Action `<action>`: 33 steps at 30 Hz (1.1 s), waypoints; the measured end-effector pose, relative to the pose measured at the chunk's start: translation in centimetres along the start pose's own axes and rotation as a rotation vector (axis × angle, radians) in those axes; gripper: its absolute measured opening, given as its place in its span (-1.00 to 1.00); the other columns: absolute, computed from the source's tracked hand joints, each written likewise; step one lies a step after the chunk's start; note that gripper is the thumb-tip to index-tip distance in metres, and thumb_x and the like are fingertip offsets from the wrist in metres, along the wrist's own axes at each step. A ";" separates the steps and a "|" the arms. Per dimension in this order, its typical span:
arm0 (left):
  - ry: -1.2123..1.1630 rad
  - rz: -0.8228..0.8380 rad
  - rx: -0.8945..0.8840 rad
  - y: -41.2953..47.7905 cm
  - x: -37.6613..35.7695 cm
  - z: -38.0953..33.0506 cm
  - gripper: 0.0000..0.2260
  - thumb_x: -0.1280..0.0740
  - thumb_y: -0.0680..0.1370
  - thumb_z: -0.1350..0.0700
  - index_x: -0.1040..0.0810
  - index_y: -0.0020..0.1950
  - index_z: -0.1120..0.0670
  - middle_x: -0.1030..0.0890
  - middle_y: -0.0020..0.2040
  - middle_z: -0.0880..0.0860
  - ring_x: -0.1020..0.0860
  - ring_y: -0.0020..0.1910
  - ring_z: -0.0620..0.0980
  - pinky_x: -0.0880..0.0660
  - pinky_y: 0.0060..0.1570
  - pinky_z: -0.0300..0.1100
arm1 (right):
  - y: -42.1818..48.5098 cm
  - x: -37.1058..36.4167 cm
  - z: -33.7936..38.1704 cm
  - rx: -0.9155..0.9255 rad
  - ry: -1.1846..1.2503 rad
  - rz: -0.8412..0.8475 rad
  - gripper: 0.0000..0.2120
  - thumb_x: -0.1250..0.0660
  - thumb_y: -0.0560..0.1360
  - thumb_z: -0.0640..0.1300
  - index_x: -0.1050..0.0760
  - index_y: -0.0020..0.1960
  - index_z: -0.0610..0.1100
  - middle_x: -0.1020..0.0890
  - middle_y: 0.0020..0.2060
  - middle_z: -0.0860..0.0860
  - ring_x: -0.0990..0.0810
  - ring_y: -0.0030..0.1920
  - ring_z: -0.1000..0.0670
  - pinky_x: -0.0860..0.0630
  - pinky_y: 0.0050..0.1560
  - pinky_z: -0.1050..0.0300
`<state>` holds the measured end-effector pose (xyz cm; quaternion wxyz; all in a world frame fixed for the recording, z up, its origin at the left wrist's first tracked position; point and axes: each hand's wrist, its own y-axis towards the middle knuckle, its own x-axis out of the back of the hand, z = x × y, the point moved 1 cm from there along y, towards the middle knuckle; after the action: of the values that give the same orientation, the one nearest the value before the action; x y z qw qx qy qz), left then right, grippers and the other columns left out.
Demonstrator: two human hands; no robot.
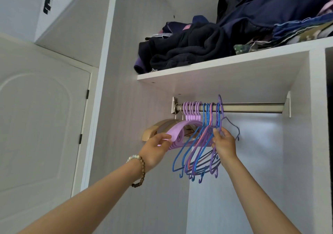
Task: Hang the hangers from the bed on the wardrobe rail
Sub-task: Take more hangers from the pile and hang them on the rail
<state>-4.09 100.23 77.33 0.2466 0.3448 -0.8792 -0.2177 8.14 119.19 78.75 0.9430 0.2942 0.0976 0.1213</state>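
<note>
Our right hand [224,143], mid-frame, has its fingertips pinched round a purple wire hanger [222,114] whose hook is already over the rail [252,107]. The other wire hangers [200,142] and the lilac plastic hangers [177,130] hang bunched at the rail's left end. Our left hand [156,149] has fairly straight fingers on the lilac stack, but we can't really tell if the thumb's clamping underneath. Folded clothes [189,50] sit on the shelf [216,62] above.

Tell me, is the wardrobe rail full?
Not full: hangers bunch at the left end of the rail; the right stretch is bare.
</note>
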 end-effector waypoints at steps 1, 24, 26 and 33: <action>0.006 0.003 0.008 0.1 0.0 0.2 -0.76 -0.20 0.59 0.12 -0.46 0.25 0.07 -0.52 0.13 0.08 -0.47 0.01 -0.02 -0.41 -0.13 -0.35 | -0.2 0.1 -0.2 0.013 -0.018 0.003 -0.74 -0.23 0.58 -0.11 -0.47 0.22 -0.19 -0.63 -0.05 -0.11 -0.59 -0.26 0.09 -0.47 -0.44 0.38; 0.201 -0.205 0.014 -11.6 18.5 -0.3 -0.67 -0.18 0.59 0.02 -0.39 0.35 0.02 -0.49 0.24 0.01 -0.47 0.07 -0.08 -0.37 0.06 -0.22 | -15.3 -11.2 11.1 0.394 -0.305 0.220 -0.29 -0.37 0.43 0.12 -0.19 0.48 -0.03 -0.08 0.51 0.01 -0.03 0.51 0.02 -0.05 0.47 0.06; 0.262 -0.253 0.038 -14.9 23.3 -0.2 -0.63 -0.17 0.59 -0.02 -0.34 0.39 0.01 -0.45 0.29 -0.03 -0.44 0.14 -0.10 -0.33 0.07 -0.24 | -19.0 -15.3 12.3 0.404 -0.262 0.320 -0.30 -0.36 0.45 0.12 -0.18 0.48 -0.04 -0.06 0.51 0.00 -0.02 0.51 0.03 -0.05 0.49 0.07; 0.515 -0.385 0.260 -30.4 41.1 2.0 -0.43 -0.14 0.52 -0.24 -0.14 0.49 -0.10 -0.26 0.47 -0.05 -0.22 0.45 -0.06 -0.21 0.36 -0.12 | -35.9 -30.1 15.4 0.295 -0.115 0.769 -0.30 -0.29 0.47 0.19 -0.07 0.51 0.08 0.04 0.51 0.18 0.07 0.51 0.14 -0.03 0.49 0.08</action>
<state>-16.40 51.04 70.65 0.3687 0.5764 -0.7274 -0.0524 -10.44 73.76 73.85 0.7807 0.4476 -0.0559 0.4326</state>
